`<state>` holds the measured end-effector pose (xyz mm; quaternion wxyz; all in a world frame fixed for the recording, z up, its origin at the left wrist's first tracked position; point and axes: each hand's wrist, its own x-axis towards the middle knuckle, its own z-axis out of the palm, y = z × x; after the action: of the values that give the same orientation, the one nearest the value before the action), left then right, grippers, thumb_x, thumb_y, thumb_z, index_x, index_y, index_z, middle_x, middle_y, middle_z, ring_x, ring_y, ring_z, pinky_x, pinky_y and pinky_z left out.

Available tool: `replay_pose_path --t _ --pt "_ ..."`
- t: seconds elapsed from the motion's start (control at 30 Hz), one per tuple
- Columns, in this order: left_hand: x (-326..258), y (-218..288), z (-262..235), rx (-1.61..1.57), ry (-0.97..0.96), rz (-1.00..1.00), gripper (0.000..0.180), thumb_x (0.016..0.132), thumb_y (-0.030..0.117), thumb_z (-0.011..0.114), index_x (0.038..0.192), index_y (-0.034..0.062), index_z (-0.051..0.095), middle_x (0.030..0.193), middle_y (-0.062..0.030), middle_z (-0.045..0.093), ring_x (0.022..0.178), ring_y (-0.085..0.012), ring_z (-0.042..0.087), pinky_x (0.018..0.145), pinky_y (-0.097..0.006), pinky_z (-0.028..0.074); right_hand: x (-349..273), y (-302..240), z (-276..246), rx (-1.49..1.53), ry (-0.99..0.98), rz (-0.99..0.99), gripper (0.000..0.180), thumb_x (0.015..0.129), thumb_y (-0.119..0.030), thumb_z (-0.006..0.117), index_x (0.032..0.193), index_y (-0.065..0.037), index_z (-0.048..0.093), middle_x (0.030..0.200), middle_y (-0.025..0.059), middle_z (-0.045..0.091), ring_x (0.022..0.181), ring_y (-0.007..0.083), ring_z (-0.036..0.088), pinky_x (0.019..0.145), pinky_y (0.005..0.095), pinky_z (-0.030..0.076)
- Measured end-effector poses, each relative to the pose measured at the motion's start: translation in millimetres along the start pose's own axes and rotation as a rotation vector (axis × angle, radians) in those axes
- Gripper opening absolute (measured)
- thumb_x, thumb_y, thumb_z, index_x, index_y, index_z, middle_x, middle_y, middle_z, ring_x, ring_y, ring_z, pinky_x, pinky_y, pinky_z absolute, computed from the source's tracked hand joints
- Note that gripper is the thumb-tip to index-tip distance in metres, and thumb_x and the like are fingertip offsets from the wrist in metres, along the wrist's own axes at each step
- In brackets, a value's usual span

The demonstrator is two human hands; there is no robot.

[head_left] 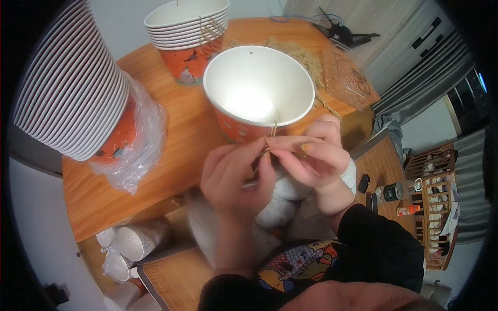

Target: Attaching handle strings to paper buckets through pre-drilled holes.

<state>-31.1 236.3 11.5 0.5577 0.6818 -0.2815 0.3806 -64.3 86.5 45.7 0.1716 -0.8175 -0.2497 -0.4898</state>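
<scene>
Orange-brown wood grain covers the desk, set against a pale wall. At its left rises a tall, leaning stack of nested white-rimmed paper buckets, its orange printed base wrapped in a crinkled clear plastic bag. Next comes a shorter stack of matching buckets, with tan strands hanging over its rims. Nearer the middle, the left hand pinches a thin tan cord between thumb and fingers, just below the near rim of a single open orange paper bucket with a white interior standing on the desk. The right hand pinches the same cord, fingertips close to the left's. Behind the bucket and to its right lies a loose heap of tan cord strands, beside a flat clear plastic tray.
</scene>
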Motion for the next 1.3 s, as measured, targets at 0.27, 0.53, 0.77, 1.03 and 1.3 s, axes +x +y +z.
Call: replay_pose_path --t 0.27,0.53,0.77,1.03,1.3 --pt "-4.4 3.2 2.5 -0.111 -0.018 -0.142 0.020 0.067 -0.003 0.070 0.085 0.0064 0.069 0.074 -0.0047 0.066 0.066 -0.0232 0.061 0.062 -0.032 0.050 -0.4 0.5 2.6 0.052 0.017 0.040 0.016 0.067 -0.012 0.079 0.077 -0.011 0.067 0.092 -0.0067 0.072 0.070 0.0121 0.045 0.069 0.0253 0.035" --pt "-4.9 7.5 0.8 -0.262 -0.025 -0.255 0.018 0.067 -0.004 0.070 0.083 0.0051 0.069 0.072 -0.0062 0.066 0.067 -0.0233 0.062 0.062 -0.031 0.050 -5.5 4.2 0.4 0.111 0.084 -0.017 0.027 0.068 -0.010 0.079 0.086 -0.011 0.058 0.092 -0.0047 0.073 0.071 0.0131 0.045 0.067 0.0280 0.034" --pt "-9.2 5.0 0.5 -0.298 -0.027 -0.289 0.021 0.069 -0.005 0.071 0.088 0.0030 0.070 0.077 -0.0104 0.066 0.067 -0.0192 0.064 0.058 -0.026 0.050 -4.0 -1.2 -0.9 0.067 0.030 0.032 0.023 0.067 -0.010 0.079 0.076 -0.012 0.057 0.092 -0.0045 0.073 0.070 0.0132 0.047 0.068 0.0276 0.033" --pt "-9.4 6.6 1.2 -0.278 -0.042 -0.275 0.021 0.069 -0.005 0.071 0.089 0.0023 0.071 0.080 -0.0119 0.067 0.066 -0.0171 0.065 0.056 -0.025 0.051 -0.6 -5.6 -3.2 0.067 -0.016 0.101 0.025 0.065 -0.011 0.080 0.072 -0.013 0.056 0.090 -0.0068 0.072 0.071 0.0127 0.049 0.069 0.0278 0.034" --pt "-6.6 6.4 2.7 -0.114 -0.057 -0.181 0.021 0.067 -0.004 0.072 0.086 0.0044 0.071 0.077 -0.0086 0.068 0.069 -0.0204 0.065 0.056 -0.027 0.052 -7.0 3.5 0.6 0.090 -0.004 0.080 0.031 0.065 -0.008 0.079 0.076 -0.014 0.051 0.089 -0.0047 0.072 0.070 0.0136 0.051 0.070 0.0284 0.035"
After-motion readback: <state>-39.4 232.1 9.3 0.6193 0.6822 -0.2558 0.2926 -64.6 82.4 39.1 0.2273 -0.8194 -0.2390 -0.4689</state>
